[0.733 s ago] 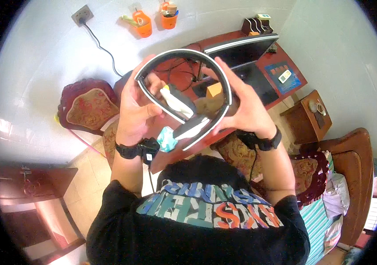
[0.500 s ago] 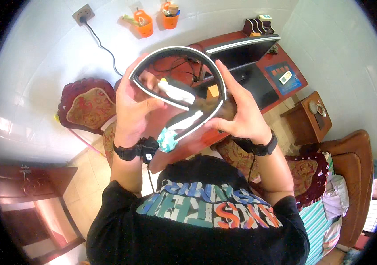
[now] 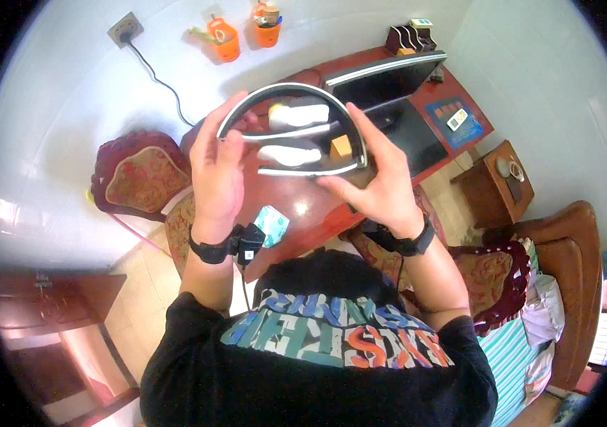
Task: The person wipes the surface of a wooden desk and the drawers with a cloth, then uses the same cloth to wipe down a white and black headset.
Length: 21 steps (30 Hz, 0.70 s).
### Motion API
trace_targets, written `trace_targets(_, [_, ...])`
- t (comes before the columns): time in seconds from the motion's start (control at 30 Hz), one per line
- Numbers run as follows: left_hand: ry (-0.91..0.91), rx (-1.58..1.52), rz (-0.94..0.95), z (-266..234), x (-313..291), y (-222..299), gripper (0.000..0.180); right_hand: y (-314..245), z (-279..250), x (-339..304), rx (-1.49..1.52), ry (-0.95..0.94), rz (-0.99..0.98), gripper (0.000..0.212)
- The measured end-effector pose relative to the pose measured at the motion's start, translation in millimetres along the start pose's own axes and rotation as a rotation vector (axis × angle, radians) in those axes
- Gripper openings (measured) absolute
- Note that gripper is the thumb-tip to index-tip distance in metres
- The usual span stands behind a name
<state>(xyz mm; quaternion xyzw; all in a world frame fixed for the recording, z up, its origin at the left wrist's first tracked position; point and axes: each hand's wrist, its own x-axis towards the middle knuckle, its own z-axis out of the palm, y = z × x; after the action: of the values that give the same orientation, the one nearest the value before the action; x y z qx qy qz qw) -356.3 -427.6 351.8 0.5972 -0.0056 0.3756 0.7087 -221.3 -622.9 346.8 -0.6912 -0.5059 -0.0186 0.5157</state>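
Above the table I hold a curved black band with white edging (image 3: 290, 90), made of an arched part and straighter bars. My left hand (image 3: 216, 174) is closed round its left end, thumb in front. My right hand (image 3: 382, 171) grips the right end between thumb and fingers. Seen through the band, a white bottle-like thing (image 3: 307, 115) with a yellow end lies on the table. Another white object (image 3: 289, 154) shows between the bars. A small orange-yellow block (image 3: 341, 147) is close to my right fingers. Below the band lies a teal-and-white packet (image 3: 272, 225).
On the red-brown table (image 3: 317, 196) stand a monitor (image 3: 389, 80) and a dark mat (image 3: 417, 139). A white remote (image 3: 458, 119) lies on a blue sheet. Carved chairs (image 3: 143, 174) flank the table. Orange pots (image 3: 223, 46) hang on the wall; a small wooden stand (image 3: 495, 185) is at right.
The band has turned: its lower bars, slanting before, now run nearly level. The packet and the white objects show more fully. Both hands still hold the band, the left with its thumb raised.
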Motion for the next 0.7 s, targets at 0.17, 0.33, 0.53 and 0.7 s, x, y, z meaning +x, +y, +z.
trace_targets(0.17, [-0.103, -0.184, -0.051, 10, -1, -15, 0.081, 0, -5, -5, 0.08, 0.056, 0.091, 0.085])
trace_targets(0.33, [-0.07, -0.217, -0.042, 33, -14, -62, 0.108, 31, 17, -22, 0.287, 0.093, 0.262, 0.074])
trace_targets(0.53, [0.087, -0.367, -0.523, 44, -26, -105, 0.079, 56, 6, -56, 0.494, -0.04, 0.711, 0.056])
trace_targets(0.7, [0.182, -0.395, -0.611, 62, -33, -131, 0.076, 70, -23, -88, 0.35, 0.215, 0.836, 0.043])
